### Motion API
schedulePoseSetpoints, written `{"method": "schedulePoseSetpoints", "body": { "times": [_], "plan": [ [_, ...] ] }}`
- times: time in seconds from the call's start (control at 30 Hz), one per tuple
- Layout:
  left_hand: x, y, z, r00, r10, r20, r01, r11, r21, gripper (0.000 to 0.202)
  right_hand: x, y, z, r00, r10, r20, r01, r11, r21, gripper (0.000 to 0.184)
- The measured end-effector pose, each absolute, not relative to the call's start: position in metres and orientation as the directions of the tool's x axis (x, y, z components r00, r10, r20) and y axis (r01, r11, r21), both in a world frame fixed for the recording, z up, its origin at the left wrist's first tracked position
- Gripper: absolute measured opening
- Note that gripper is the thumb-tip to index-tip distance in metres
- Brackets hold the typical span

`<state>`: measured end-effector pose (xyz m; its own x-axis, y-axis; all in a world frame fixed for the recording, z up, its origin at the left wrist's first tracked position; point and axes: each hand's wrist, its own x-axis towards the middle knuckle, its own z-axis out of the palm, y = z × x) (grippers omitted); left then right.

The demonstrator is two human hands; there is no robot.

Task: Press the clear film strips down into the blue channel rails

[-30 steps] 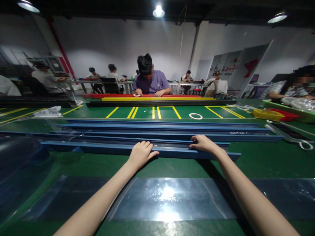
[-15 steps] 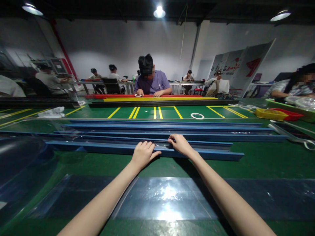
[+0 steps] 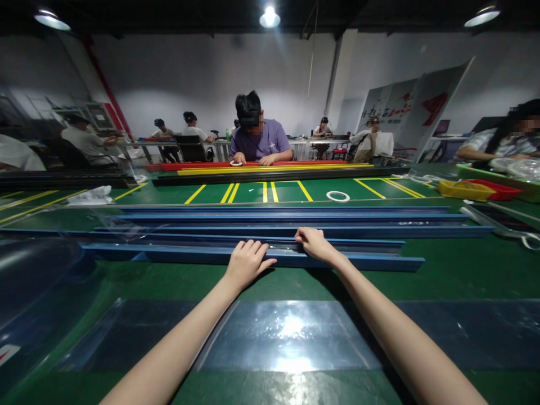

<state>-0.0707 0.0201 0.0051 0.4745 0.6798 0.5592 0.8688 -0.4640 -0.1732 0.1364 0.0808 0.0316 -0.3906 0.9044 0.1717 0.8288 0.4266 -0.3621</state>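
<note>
A long blue U-shaped channel (image 3: 363, 261) lies across the green table in front of me. My left hand (image 3: 248, 261) grips its middle, fingers over the top into the trough and thumb along the near wall. To the right, my right hand (image 3: 314, 244) has its fingers curled together at the trough; whatever they pinch is hidden. Shiny clear film (image 3: 280, 247) shows in the trough between the two hands. Closer to me, a flat strip of clear film (image 3: 320, 332) lies under my forearms.
Behind it lie more blue channels (image 3: 358, 232). Farther back are black (image 3: 274, 178), yellow (image 3: 274, 169) and red channels, with a co-worker (image 3: 261, 138) leaning over them. A white tape ring (image 3: 338, 196), a yellow tray (image 3: 464, 190) and a large clear film roll (image 3: 37, 275) are around.
The held channel has shifted slightly to the right, and my right hand has moved a little the same way. My left hand has stayed nearly in place.
</note>
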Motion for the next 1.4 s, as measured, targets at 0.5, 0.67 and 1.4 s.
{"method": "schedulePoseSetpoints", "body": {
  "times": [0.5,0.67,1.4],
  "plan": [
    [-0.065,0.019,0.006,0.562,0.629,0.537,0.82,-0.507,-0.265,0.036,0.197,0.08,0.037,-0.312,0.943,0.118,0.849,0.332,-0.41,0.016],
    [-0.066,0.019,0.005,0.56,0.639,0.528,0.825,-0.485,-0.288,0.036,0.204,0.084,0.036,-0.338,0.935,0.11,0.851,0.353,-0.389,0.016],
    [-0.066,0.021,0.003,0.574,0.579,0.579,0.815,-0.476,-0.331,0.031,0.2,0.086,0.03,-0.301,0.939,0.165,0.892,0.339,-0.3,0.012]
  ]
}}
